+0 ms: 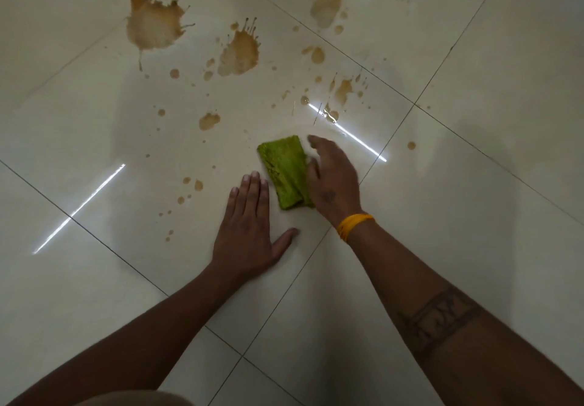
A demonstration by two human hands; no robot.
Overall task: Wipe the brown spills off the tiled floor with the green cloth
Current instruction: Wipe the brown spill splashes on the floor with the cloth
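Two hands on the tiled floor (474, 58), left hand (249, 228) flat beside the green cloth (284, 171), right hand (331, 178) spread over its edge, brown spills (240, 51) beyond

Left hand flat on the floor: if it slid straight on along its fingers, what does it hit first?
Probably bare tile first: the left hand points up-frame, passing just left of the green cloth. The big brown splash lies further along that line.

Right hand (331, 181) rests on green cloth (284, 168) near brown spills (238, 53).
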